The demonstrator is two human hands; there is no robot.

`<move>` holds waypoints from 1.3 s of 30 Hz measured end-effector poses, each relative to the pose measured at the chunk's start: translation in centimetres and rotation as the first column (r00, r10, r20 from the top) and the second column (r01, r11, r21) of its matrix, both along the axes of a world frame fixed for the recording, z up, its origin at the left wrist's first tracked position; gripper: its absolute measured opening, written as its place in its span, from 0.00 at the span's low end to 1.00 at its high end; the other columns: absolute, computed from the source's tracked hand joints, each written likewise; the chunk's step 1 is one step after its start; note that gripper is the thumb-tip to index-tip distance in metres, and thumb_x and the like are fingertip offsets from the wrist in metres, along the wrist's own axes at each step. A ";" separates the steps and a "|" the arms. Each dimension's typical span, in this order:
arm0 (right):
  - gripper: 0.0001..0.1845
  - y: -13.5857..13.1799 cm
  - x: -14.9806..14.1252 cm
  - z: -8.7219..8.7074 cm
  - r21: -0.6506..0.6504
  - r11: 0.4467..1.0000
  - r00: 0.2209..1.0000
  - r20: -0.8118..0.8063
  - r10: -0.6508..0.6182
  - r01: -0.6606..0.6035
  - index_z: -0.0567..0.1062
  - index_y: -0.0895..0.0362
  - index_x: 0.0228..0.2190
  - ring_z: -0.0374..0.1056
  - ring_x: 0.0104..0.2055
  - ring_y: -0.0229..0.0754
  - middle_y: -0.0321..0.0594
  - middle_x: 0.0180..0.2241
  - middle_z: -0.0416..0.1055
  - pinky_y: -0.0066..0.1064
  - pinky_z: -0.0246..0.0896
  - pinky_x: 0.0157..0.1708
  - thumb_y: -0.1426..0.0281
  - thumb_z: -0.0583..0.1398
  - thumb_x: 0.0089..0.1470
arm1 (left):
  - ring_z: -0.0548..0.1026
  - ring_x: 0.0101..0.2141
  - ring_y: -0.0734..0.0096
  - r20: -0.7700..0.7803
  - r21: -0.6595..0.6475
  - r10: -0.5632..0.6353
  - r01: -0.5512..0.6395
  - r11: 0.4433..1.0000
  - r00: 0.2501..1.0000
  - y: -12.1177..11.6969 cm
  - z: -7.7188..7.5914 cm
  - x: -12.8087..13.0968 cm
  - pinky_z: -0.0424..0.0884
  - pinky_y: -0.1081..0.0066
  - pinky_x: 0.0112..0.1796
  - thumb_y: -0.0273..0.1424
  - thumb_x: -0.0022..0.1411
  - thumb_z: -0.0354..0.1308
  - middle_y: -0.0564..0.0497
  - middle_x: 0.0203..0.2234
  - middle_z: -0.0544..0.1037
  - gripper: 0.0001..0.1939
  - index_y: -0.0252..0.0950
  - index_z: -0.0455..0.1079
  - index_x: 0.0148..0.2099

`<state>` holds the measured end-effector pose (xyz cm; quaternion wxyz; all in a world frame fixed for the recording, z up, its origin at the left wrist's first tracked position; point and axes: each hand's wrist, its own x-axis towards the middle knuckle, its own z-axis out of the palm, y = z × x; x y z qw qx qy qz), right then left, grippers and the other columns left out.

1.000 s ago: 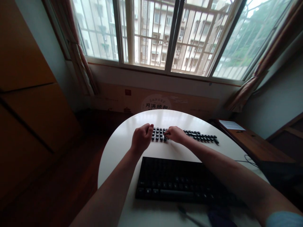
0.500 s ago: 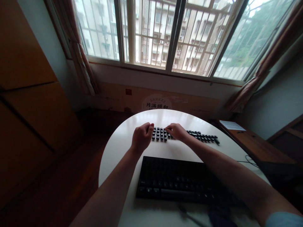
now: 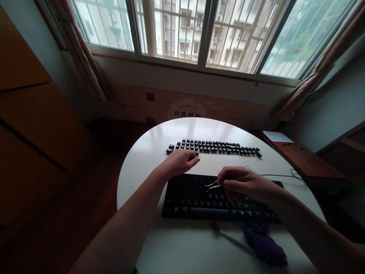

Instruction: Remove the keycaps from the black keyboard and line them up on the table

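A black keyboard (image 3: 211, 211) lies on the round white table, with many keys gone from its upper part. My right hand (image 3: 242, 184) is over its middle, fingers closed round a wire keycap puller (image 3: 212, 185) whose prongs point left, just above the keys. Behind the keyboard, loose black keycaps (image 3: 219, 146) stand in rows. My left hand (image 3: 182, 160) hovers at the near side of these rows, fingers curled and pressed together. One keycap (image 3: 197, 153) shows right by its fingertips; whether the fingers grip anything is hidden.
In front of the keyboard lie a thin dark brush-like tool (image 3: 229, 238) and a crumpled purple cloth (image 3: 265, 243). A black cable (image 3: 281, 175) runs off to the right. A wooden desk (image 3: 302, 158) with a paper (image 3: 276, 136) stands beyond the table's right edge.
My right hand has left the keycaps and come back over the keyboard with the puller showing. My left hand has shifted to the near edge of the keycap rows. The view has tilted down.
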<state>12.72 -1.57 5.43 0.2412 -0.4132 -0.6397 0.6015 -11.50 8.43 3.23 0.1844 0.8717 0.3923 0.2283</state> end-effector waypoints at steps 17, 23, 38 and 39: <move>0.18 0.2 -1.3 -6.4 0.229 0.954 0.980 0.012 -0.200 0.192 0.64 0.56 0.32 0.55 0.18 0.31 0.30 0.19 0.64 0.22 0.49 0.19 0.54 0.53 0.62 | 0.64 0.28 0.71 -0.103 -0.220 -0.268 0.240 0.945 0.958 -0.8 -2.2 2.4 0.57 0.72 0.27 0.38 0.51 0.66 0.54 0.28 0.70 0.14 0.38 0.66 0.34; 0.10 -0.4 -1.3 -5.1 0.334 0.941 0.967 0.219 -0.128 0.049 0.65 0.55 0.32 0.58 0.21 0.33 0.31 0.21 0.67 0.23 0.53 0.24 0.63 0.55 0.62 | 0.63 0.27 0.71 -0.125 -0.236 -0.269 0.235 0.943 0.955 -0.6 -1.9 2.6 0.56 0.73 0.27 0.38 0.51 0.66 0.55 0.27 0.69 0.14 0.38 0.64 0.31; 0.13 -1.3 -1.3 -6.7 0.645 0.719 0.951 -0.040 -0.305 0.258 0.64 0.55 0.30 0.56 0.20 0.32 0.30 0.20 0.60 0.24 0.52 0.23 0.63 0.51 0.66 | 0.69 0.37 0.65 -0.106 -0.219 -0.345 0.316 0.923 0.933 -1.0 -1.0 2.2 0.65 0.70 0.38 0.42 0.60 0.59 0.49 0.37 0.72 0.14 0.37 0.71 0.42; 0.13 -1.2 -1.3 -6.9 0.627 0.698 0.927 -0.109 -0.360 0.345 0.64 0.55 0.30 0.56 0.20 0.32 0.30 0.20 0.60 0.24 0.52 0.23 0.63 0.51 0.66 | 0.69 0.40 0.64 -0.085 -0.219 -0.359 0.334 0.917 0.929 -1.2 -0.8 2.2 0.65 0.68 0.42 0.42 0.63 0.56 0.49 0.40 0.72 0.14 0.38 0.71 0.45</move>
